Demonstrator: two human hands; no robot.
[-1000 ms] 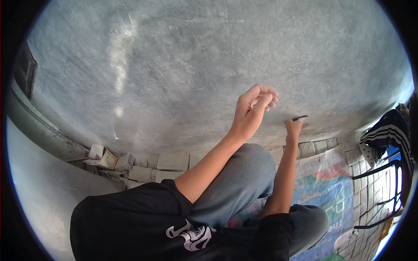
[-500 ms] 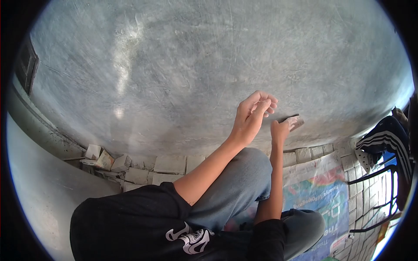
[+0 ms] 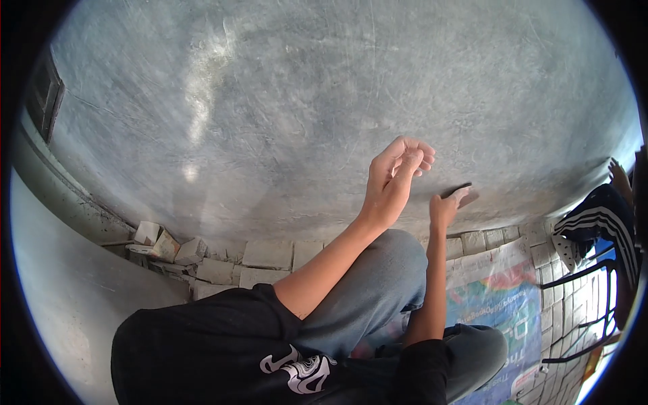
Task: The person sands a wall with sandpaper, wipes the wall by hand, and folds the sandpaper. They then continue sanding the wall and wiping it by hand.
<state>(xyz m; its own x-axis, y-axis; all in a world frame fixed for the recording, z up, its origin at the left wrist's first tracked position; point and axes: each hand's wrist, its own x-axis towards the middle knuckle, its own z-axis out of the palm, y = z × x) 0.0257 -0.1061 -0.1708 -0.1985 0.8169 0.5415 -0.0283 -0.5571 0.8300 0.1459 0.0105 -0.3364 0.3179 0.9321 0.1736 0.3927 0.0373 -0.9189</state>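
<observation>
My left hand (image 3: pixel 399 172) is raised in front of the grey wall (image 3: pixel 304 101), its fingers curled loosely in with the thumb against them and nothing visible inside. Lower and to the right, my right hand (image 3: pixel 451 204) grips a thin, flat dark piece (image 3: pixel 462 186) at the wall's surface. The dark edge of the piece shows above the fingers; the rest is mostly covered by the hand.
Broken blocks (image 3: pixel 191 251) lie at the wall's foot on the left, beside a pale curved surface (image 3: pixel 74 297). A printed banner (image 3: pixel 496 304) covers floor bricks. At the right are a black metal frame (image 3: pixel 579 275) and another person's striped dark clothing (image 3: pixel 601 209), with a hand at the wall.
My right hand has shifted slightly right and down with the flat piece. My left hand stays curled, nearly in place. The other person's hand now shows higher, spread near the wall.
</observation>
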